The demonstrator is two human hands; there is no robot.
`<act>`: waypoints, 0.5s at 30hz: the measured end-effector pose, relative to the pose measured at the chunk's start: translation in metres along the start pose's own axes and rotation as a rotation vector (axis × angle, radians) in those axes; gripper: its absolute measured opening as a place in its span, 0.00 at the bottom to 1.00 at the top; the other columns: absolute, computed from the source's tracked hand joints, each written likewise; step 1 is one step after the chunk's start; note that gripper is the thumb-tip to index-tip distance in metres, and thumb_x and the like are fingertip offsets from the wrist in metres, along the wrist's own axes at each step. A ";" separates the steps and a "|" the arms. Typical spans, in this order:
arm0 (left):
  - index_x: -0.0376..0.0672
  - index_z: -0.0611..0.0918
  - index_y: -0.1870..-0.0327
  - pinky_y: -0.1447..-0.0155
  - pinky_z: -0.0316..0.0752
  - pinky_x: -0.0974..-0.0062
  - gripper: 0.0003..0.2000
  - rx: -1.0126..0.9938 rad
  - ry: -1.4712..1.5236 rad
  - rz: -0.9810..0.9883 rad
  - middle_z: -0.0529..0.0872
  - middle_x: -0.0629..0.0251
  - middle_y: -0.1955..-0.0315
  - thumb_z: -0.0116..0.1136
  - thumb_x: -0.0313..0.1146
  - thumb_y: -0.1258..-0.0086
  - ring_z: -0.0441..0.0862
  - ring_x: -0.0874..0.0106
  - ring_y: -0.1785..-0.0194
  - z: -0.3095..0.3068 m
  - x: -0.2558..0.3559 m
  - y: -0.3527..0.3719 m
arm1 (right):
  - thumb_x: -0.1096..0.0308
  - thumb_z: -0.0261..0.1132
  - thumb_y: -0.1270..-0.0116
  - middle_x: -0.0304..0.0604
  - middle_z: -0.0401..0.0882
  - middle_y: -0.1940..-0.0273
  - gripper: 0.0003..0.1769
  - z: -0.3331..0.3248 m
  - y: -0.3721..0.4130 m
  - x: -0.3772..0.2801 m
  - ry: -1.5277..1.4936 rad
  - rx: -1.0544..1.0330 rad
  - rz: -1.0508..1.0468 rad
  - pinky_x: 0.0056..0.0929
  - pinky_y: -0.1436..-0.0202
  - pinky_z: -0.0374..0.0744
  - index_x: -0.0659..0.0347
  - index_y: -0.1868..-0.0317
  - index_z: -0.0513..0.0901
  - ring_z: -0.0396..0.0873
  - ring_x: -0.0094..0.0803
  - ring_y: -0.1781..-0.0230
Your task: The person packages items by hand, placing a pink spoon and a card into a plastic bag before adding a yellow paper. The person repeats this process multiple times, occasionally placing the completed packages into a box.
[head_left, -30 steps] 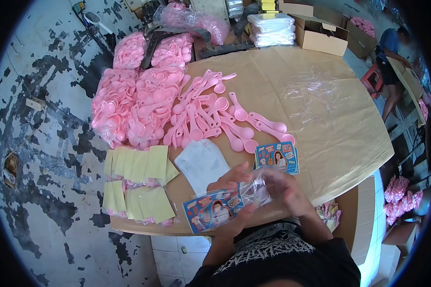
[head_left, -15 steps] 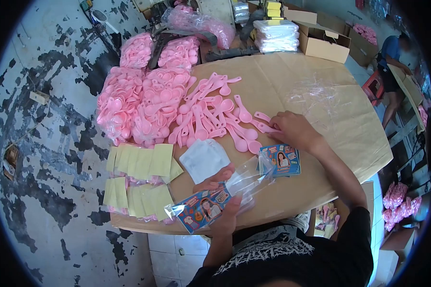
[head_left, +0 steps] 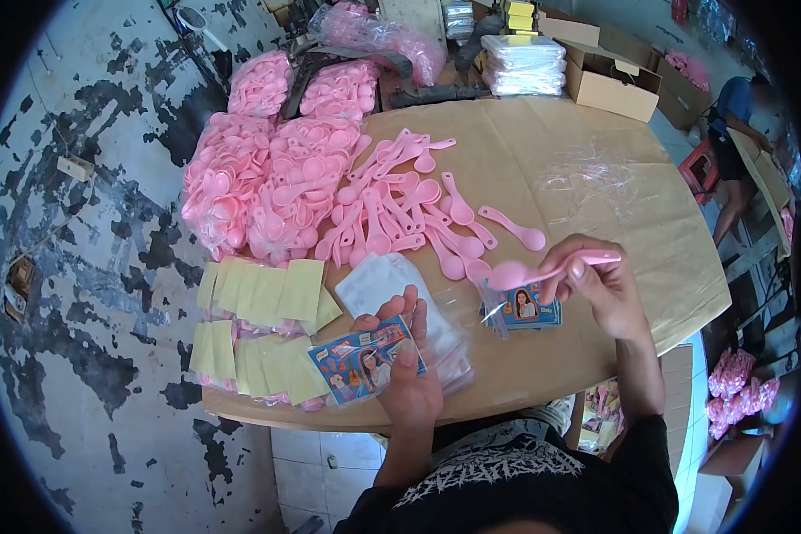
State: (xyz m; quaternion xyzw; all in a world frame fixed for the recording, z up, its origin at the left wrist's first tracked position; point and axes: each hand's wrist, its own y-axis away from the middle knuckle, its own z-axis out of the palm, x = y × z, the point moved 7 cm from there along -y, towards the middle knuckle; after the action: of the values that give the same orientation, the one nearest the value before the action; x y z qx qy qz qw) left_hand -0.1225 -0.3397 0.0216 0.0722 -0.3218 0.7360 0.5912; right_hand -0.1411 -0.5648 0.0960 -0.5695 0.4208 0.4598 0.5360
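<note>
My left hand [head_left: 409,374] holds a blue printed card [head_left: 361,363], thumb on top, with a clear plastic bag around or under it. My right hand [head_left: 596,287] grips a pink spoon [head_left: 515,275] by its handle, its bowl pointing left above a stack of blue cards [head_left: 547,311]. White clear bags [head_left: 383,283] lie beneath and behind my left hand. A heap of loose pink spoons [head_left: 378,214] lies past the bags, with one single spoon [head_left: 513,228] at its right side.
Bulging bags of pink spoons [head_left: 276,187] stand at the left back. Rows of packets with yellow cards [head_left: 271,289] lie at the left. Plastic scraps [head_left: 587,182] and a cardboard box [head_left: 612,84] are at the right back. Another person [head_left: 737,116] sits at the far right.
My right hand has lifted a spoon from the heap and come nearer to me. My left hand has turned palm up with the card. The camera view has shifted slightly.
</note>
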 end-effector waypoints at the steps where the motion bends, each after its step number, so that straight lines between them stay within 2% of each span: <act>1: 0.48 0.69 0.39 0.23 0.57 0.51 0.25 0.016 0.011 -0.016 0.76 0.56 0.39 0.64 0.26 0.36 0.67 0.52 0.29 0.001 -0.002 0.001 | 0.67 0.61 0.26 0.42 0.84 0.68 0.10 0.006 0.002 0.000 -0.072 -0.032 -0.019 0.23 0.60 0.78 0.67 0.58 0.83 0.82 0.23 0.67; 4: 0.48 0.67 0.37 0.23 0.56 0.53 0.26 0.046 0.081 -0.077 0.74 0.55 0.37 0.65 0.28 0.35 0.65 0.53 0.28 0.002 -0.008 0.006 | 0.68 0.61 0.27 0.41 0.84 0.69 0.10 0.022 0.002 0.002 -0.061 -0.033 -0.177 0.22 0.63 0.78 0.67 0.61 0.84 0.82 0.23 0.69; 7: 0.50 0.66 0.35 0.23 0.58 0.54 0.28 0.056 0.167 -0.120 0.72 0.53 0.35 0.66 0.32 0.34 0.63 0.54 0.27 0.002 -0.015 0.012 | 0.70 0.64 0.29 0.39 0.83 0.69 0.09 0.034 -0.002 0.006 -0.022 0.026 -0.191 0.20 0.67 0.76 0.67 0.64 0.85 0.80 0.22 0.70; 8: 0.51 0.65 0.33 0.23 0.58 0.53 0.28 0.026 0.161 -0.127 0.70 0.54 0.33 0.63 0.36 0.32 0.62 0.54 0.26 0.003 -0.017 0.013 | 0.70 0.64 0.29 0.39 0.83 0.70 0.08 0.036 -0.002 0.010 -0.020 0.053 -0.187 0.20 0.68 0.75 0.67 0.64 0.85 0.79 0.21 0.71; 10: 0.52 0.63 0.30 0.22 0.56 0.53 0.28 -0.036 0.153 -0.145 0.67 0.56 0.30 0.58 0.42 0.28 0.59 0.54 0.25 0.006 -0.023 0.014 | 0.65 0.57 0.24 0.41 0.81 0.65 0.14 0.047 0.000 0.018 -0.017 -0.030 -0.187 0.24 0.64 0.74 0.68 0.60 0.83 0.77 0.23 0.67; 12: 0.51 0.64 0.30 0.23 0.59 0.54 0.25 -0.053 0.316 -0.218 0.68 0.57 0.31 0.56 0.41 0.26 0.60 0.57 0.25 0.011 -0.033 0.017 | 0.59 0.51 0.21 0.43 0.79 0.63 0.19 0.059 0.001 0.023 0.023 -0.098 -0.190 0.29 0.61 0.73 0.67 0.57 0.82 0.76 0.26 0.64; 13: 0.51 0.65 0.31 0.23 0.60 0.54 0.24 -0.061 0.398 -0.255 0.68 0.58 0.31 0.55 0.40 0.25 0.60 0.58 0.25 0.013 -0.037 0.018 | 0.53 0.45 0.20 0.48 0.76 0.58 0.24 0.062 0.003 0.016 0.184 -0.138 -0.158 0.35 0.57 0.72 0.66 0.52 0.79 0.76 0.33 0.61; 15: 0.50 0.67 0.31 0.25 0.64 0.55 0.22 0.123 0.544 -0.409 0.68 0.58 0.30 0.53 0.38 0.24 0.60 0.61 0.25 0.004 -0.052 0.020 | 0.48 0.48 0.22 0.48 0.77 0.62 0.26 0.056 -0.002 -0.004 0.571 -0.120 -0.356 0.38 0.59 0.73 0.64 0.53 0.80 0.77 0.36 0.64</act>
State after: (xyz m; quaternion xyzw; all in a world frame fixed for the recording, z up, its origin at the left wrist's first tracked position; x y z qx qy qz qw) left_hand -0.1268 -0.3865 -0.0085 -0.0283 -0.0863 0.6126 0.7852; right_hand -0.1441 -0.5085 0.1003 -0.7703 0.4201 0.2047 0.4339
